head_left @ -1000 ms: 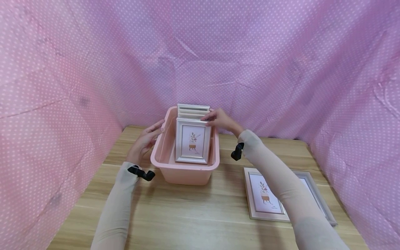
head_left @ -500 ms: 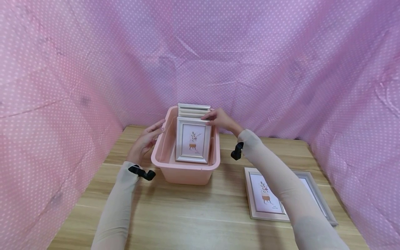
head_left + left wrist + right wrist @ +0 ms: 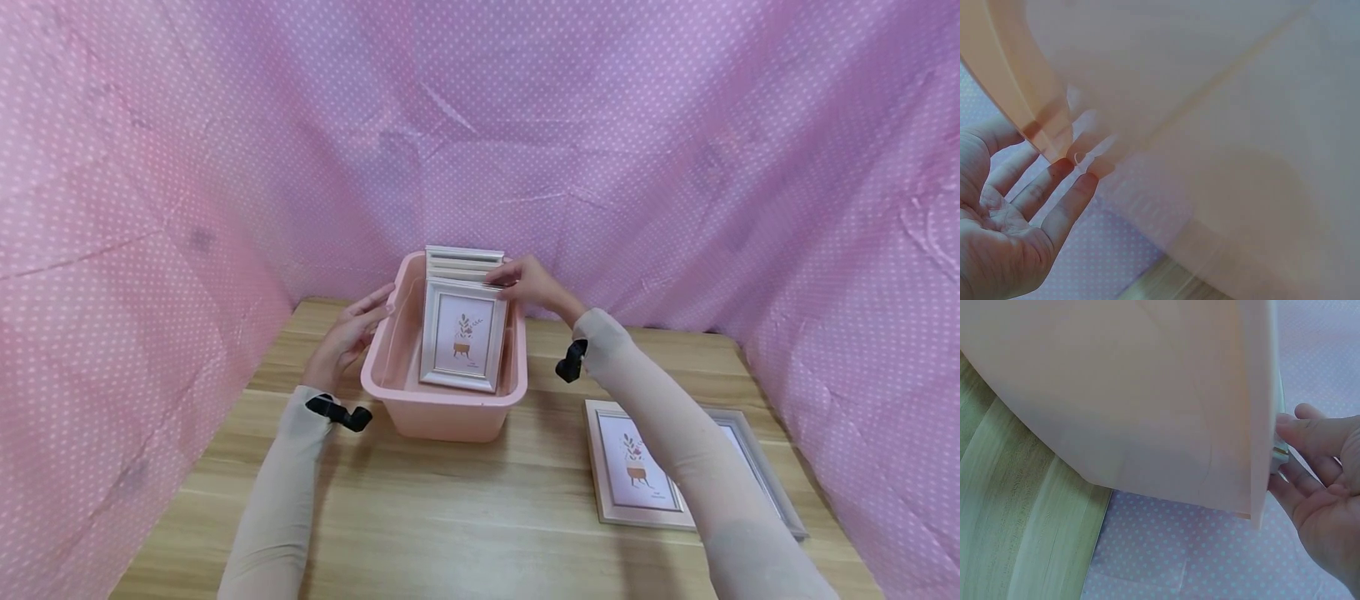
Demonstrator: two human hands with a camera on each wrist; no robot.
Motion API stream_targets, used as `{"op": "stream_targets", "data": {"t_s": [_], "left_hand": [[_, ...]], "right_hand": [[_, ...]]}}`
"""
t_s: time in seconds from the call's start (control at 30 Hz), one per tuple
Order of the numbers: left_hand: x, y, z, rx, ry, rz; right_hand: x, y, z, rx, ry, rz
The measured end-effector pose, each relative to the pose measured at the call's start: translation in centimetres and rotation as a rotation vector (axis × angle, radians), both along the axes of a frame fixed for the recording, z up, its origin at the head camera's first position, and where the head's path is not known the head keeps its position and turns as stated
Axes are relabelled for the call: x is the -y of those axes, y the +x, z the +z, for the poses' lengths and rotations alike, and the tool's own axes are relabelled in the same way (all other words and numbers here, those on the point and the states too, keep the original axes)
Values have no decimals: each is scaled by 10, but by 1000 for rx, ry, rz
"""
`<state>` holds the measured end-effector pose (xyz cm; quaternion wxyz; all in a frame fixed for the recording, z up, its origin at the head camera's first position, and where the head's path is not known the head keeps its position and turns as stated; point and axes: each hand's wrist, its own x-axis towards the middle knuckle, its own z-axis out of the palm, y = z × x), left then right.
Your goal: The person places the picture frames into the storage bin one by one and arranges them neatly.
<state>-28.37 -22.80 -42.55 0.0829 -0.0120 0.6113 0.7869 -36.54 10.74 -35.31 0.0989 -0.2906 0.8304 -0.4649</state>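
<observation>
A pink plastic bin stands on the table, with several picture frames lined up in its back part. The foremost picture frame, silvery white with a potted-plant print, leans back in the bin. My right hand pinches its top right corner between thumb and fingers. In the right wrist view, the bin's wall hides most of what that hand holds. On the bin's left side, my left hand rests its fairly straight fingers against the outer wall, just below the rim; its fingertips touch the wall in the left wrist view.
To the right, a cream picture frame and a grey picture frame lie flat under my right forearm, partly covered by it. Pink dotted cloth hangs around the wooden table at the back and sides.
The foremost frame has tilted very slightly in the bin, its lower edge shifting a little left. Both hands stay in nearly the same places.
</observation>
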Motion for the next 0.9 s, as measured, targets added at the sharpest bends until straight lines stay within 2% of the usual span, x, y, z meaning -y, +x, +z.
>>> {"op": "stream_targets", "data": {"t_s": [0.4,0.6,0.9], "left_hand": [[1,-1,1,-1,18,-26],[0,-2,1,3,-19,-16],[0,0,1,16,5,-10]], "right_hand": [[0,2,7,17,-5,9],[-1,4,6,30,10,-4],[-7,9,14,-10,36,17]]}}
